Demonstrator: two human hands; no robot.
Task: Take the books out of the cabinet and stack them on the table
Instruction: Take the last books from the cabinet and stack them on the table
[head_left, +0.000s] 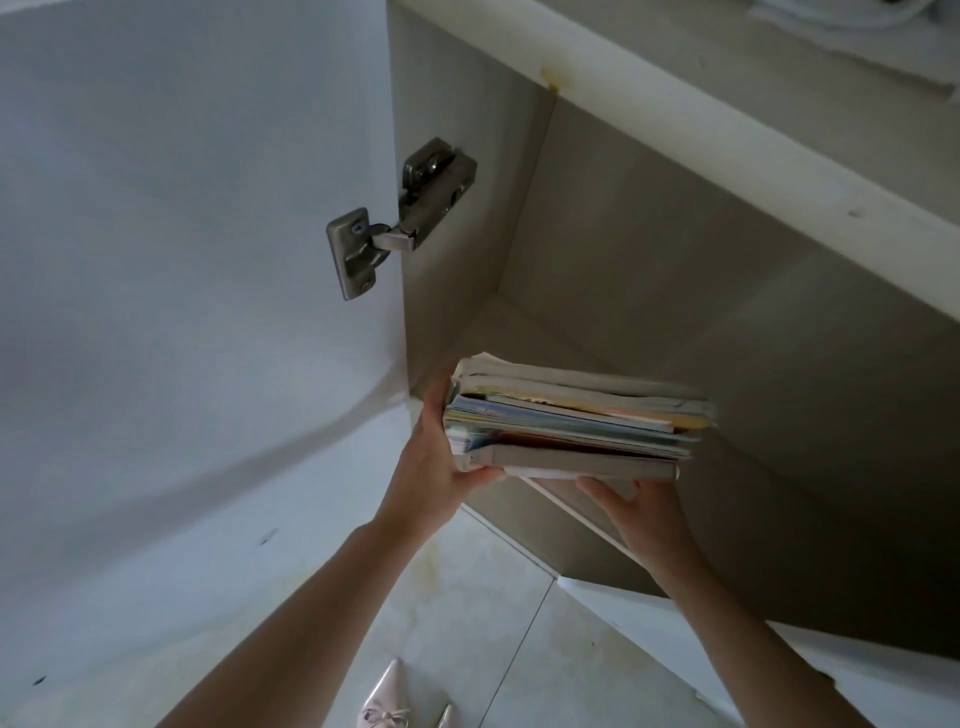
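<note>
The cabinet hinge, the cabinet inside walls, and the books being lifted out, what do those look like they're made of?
Hinge: metal, dull brushed grey, with visible screws.
Cabinet inside walls: probably laminated board, matte beige with faint wood grain; the core is not visible.
Books: paper, mostly soft covers with worn, curling edges; the lowest grey one looks stiffer, possibly board. Both hands, left hand and right hand, hold them.

A home: white cabinet (649, 249), tiled floor (467, 597), pink shoes (387, 701).
</note>
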